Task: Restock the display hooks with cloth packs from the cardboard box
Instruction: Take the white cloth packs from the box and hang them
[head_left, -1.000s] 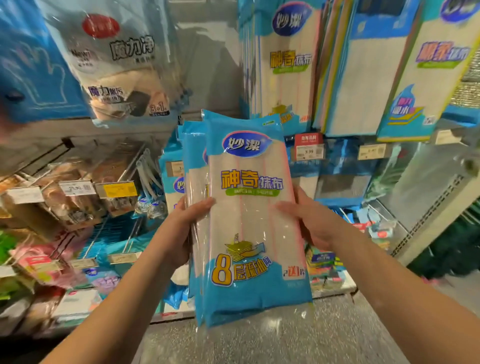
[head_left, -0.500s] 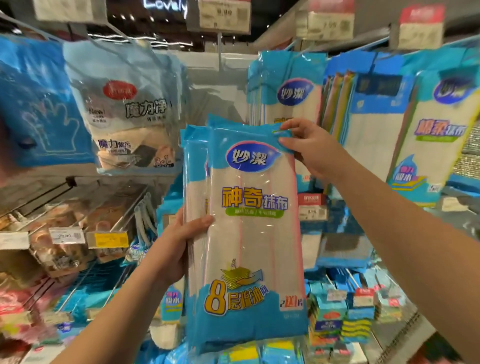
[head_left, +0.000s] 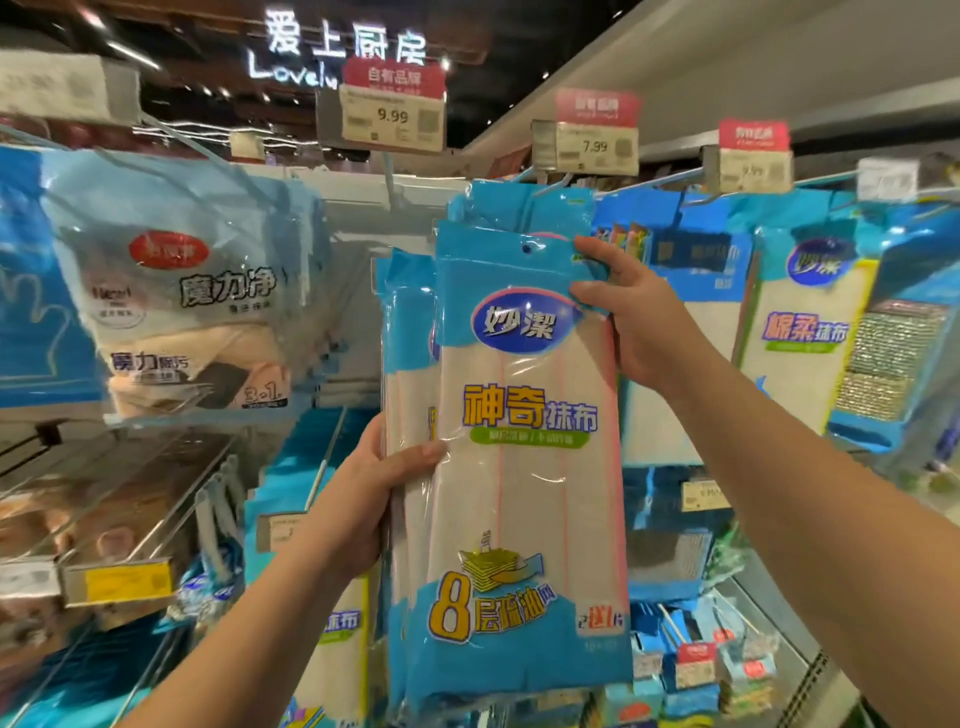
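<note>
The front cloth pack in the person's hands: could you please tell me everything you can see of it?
The front cloth pack is a tall, flat bag of glossy clear plastic with blue bands at top and bottom, a blue oval logo, yellow lettering and a large yellow 8. Pale cloth with thin pink stripes shows through. A small hang hole sits near its top edge. It is held upright before the hanging packs, at the front of a small stack. The left hand grips the stack's left edge; the right hand pinches the top right corner.

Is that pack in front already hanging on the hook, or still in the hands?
Still in hand. The front cloth pack is gripped by both hands, and its hang hole is empty, below the hook.
</note>
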